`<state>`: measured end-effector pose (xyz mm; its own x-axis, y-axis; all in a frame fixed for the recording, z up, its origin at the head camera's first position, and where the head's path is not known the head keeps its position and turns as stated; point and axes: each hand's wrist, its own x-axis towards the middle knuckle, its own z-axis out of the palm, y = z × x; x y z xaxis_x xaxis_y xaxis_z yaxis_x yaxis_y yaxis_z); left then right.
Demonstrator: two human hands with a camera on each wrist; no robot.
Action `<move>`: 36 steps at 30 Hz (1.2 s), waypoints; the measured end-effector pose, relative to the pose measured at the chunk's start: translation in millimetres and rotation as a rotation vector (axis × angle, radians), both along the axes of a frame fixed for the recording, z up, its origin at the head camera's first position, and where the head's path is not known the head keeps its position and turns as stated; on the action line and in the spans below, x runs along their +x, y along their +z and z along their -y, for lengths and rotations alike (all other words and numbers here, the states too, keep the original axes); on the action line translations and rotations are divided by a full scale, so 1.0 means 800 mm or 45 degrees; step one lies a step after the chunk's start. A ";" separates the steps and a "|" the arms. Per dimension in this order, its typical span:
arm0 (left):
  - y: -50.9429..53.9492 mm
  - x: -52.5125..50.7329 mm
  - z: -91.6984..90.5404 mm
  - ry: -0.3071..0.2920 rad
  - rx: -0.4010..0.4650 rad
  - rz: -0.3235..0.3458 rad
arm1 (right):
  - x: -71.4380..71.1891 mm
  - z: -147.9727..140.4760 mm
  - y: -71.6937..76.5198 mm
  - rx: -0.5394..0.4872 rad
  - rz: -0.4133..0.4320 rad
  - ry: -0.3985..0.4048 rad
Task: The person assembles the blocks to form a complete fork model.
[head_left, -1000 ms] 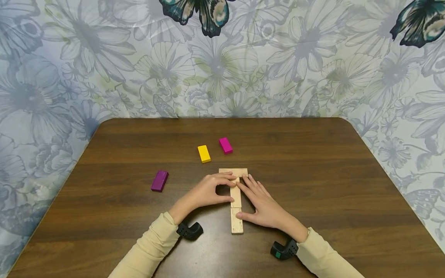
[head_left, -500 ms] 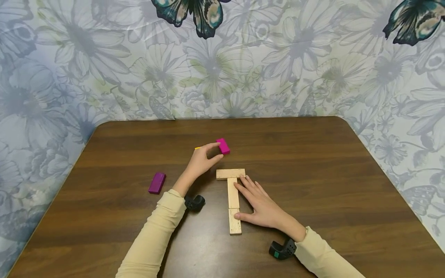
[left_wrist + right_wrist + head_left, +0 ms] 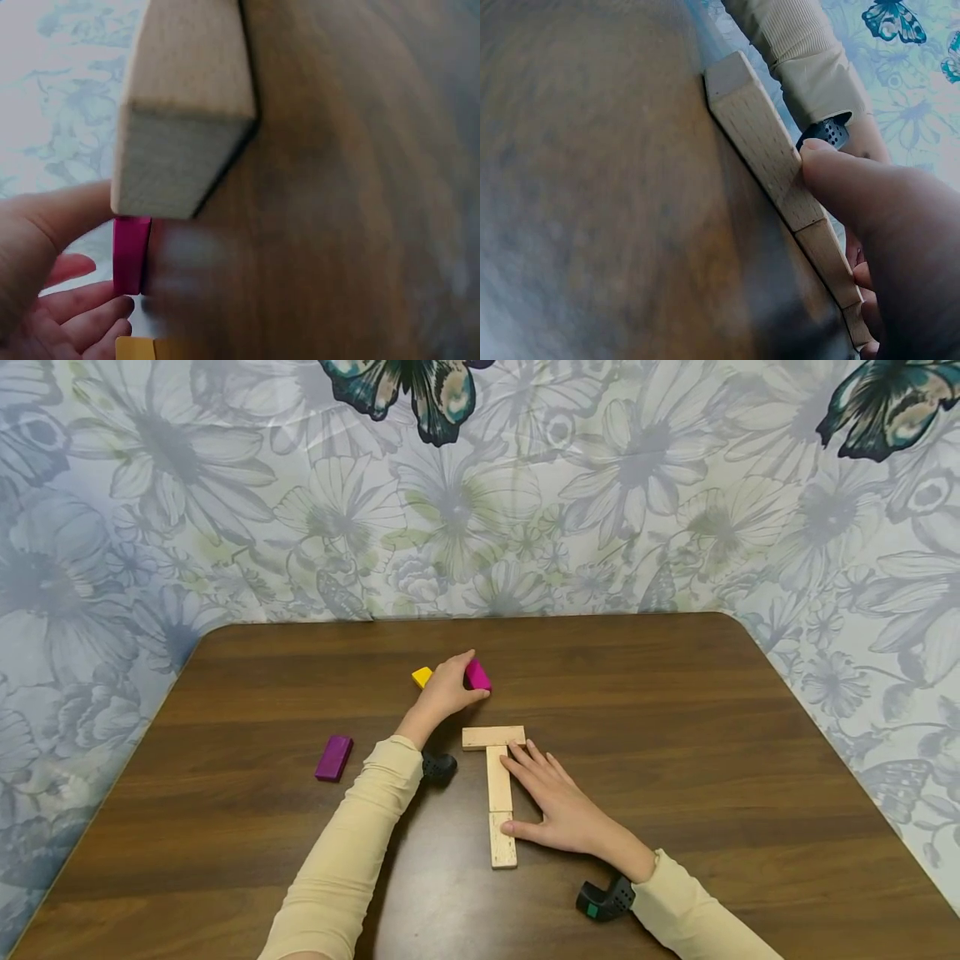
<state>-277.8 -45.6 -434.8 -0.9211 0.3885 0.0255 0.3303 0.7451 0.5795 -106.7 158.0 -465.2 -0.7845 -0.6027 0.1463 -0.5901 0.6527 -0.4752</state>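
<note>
- Magenta block (image 3: 478, 675) is sitting on the far part of the table (image 3: 637, 693), beyond the plain wooden blocks.
- Left hand (image 3: 446, 687) is straddling it: fingers bending over the far side, thumb lying at the near end. Whether they are actually pinching, cannot tell.
- Yellow block (image 3: 422, 677) is lying just beside that hand, partly hidden; purple block (image 3: 333, 758) is lying well apart, to the left.
- Right hand (image 3: 558, 806) is spreading loosely, grasping nothing: thumb touching the near plain block (image 3: 503, 842), fingertips resting by the middle plain block (image 3: 498, 785) and crosswise plain block (image 3: 487, 737).
- Handling, my guess: magenta piece is looking light, stiff, hardly fragile; painted faces are maybe running a bit slick.
- Best hold: thumb and fingers should be pressing its opposite ends, keeping clear of the yellow one.
- Plain row is probably sliding easily if bumped, so low, even pressure is suiting it.
</note>
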 end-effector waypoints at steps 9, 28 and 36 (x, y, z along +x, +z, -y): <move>-0.010 -0.005 0.005 -0.016 -0.048 -0.045 | 0.000 -0.001 0.002 0.003 0.004 -0.004; -0.001 0.009 -0.007 -0.195 0.685 0.258 | -0.001 -0.004 -0.001 0.000 -0.001 -0.006; -0.004 0.011 -0.019 -0.460 0.593 0.281 | -0.002 -0.002 -0.002 -0.006 0.008 0.008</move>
